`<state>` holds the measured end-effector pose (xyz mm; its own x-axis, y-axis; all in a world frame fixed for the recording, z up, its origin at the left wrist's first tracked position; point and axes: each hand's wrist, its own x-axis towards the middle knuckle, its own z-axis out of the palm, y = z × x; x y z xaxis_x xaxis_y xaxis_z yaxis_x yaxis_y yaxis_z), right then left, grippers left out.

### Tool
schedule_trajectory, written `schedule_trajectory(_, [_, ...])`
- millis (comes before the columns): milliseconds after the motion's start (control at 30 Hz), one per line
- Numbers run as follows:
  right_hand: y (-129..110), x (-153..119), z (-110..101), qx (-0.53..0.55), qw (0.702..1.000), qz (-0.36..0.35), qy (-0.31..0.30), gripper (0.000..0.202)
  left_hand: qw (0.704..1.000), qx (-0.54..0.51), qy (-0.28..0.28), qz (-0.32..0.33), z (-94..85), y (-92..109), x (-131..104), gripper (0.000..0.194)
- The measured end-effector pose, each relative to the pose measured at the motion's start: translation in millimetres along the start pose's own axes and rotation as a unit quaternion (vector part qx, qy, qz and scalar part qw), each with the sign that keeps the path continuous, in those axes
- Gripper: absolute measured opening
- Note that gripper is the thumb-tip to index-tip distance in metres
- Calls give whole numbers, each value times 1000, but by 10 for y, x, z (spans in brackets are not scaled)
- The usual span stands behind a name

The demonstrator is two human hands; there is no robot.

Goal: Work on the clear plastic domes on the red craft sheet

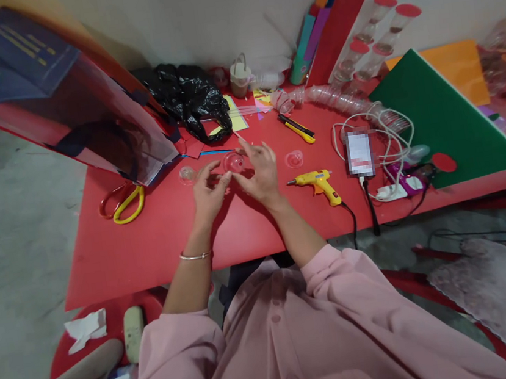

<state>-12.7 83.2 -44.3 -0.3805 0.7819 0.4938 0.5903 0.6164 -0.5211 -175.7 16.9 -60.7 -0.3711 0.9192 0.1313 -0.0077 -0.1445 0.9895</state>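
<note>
A clear round plastic piece, like a dome lid (234, 163), is between my two hands over the red table. My left hand (210, 195) grips its near left edge with thumb and fingers. My right hand (260, 171) curls around its right side, the thumbs close together. Two similar clear pieces lie on the table, a small one (187, 174) left of my left hand and another (294, 159) right of my right hand. A yellow glue gun (319, 184) lies to the right, its nozzle pointing left. Beyond it is a yellow and black box cutter (297, 128).
Scissors (128, 203) lie at left below a large standing bag (86, 111). A black plastic bag (188, 96) is at the back. To the right are a phone (360, 153) with white cables, a row of clear plastic cups (338, 100) and a green board (448, 122).
</note>
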Motion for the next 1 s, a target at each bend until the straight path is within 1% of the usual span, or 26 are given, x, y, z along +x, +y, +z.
schedule_trajectory(67, [-87,-51,40,2,1000,-13,2,62,995,-83,-36,-46,32,18,-16,45])
schedule_trajectory(133, [-130,-86,68,-1,1000,-20,8,56,985,-141,-56,-78,50,29,-28,43])
schedule_trajectory(200, [-141,-101,84,-3,1000,-21,14,52,976,-179,-70,-102,54,35,-35,44])
schedule_trajectory(300, [-142,-103,94,7,999,-25,29,49,968,-208,-78,-119,49,44,-42,47])
schedule_trajectory(400, [-153,-106,96,22,998,-35,39,48,963,-226,-81,-126,43,53,-46,47])
schedule_trajectory(533, [-171,-117,88,20,999,-26,26,47,959,-235,-82,-133,41,52,-52,46])
schedule_trajectory(667, [-163,-124,88,15,999,-31,23,48,959,-238,-89,-126,43,35,-56,42])
schedule_trajectory(767, [-154,-123,94,20,999,-38,28,48,960,-238,-81,-122,43,15,-57,42])
schedule_trajectory(867, [-156,-122,94,23,999,-31,23,47,963,-228,-74,-120,38,1,-54,43])
schedule_trajectory(1000, [-160,-126,83,20,999,-29,18,46,965,-219,-85,-121,27,9,-52,42])
